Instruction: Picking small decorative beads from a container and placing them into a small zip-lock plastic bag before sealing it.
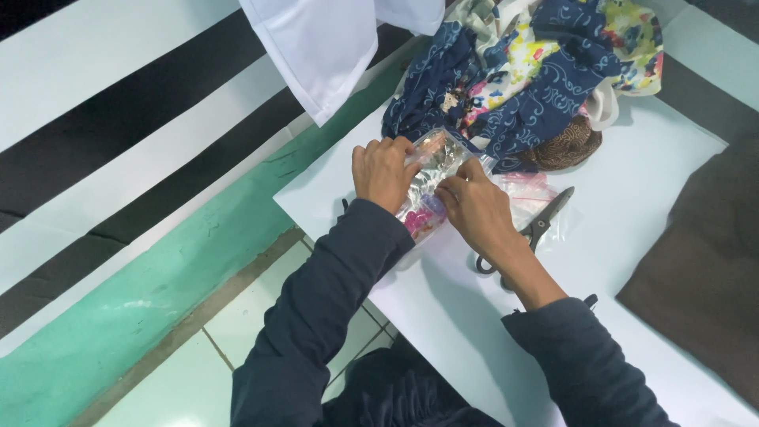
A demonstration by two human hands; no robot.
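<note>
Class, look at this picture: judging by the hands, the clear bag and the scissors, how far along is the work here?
Done: fabric pile, scissors and a second clear bag are laid out on the white table. In hand: the left hand and right hand both grip a clear plastic bag of small pink and purple pieces. Left: the scissors lie untouched and the fabric shows no sign of being worked on.

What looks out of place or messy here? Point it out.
Nothing is spilled or damaged. The patterned fabrics lie in a crumpled heap at the table's far edge. Scissors rest partly under the right hand; both hands, left hand too, grip a clear plastic bag.
</note>
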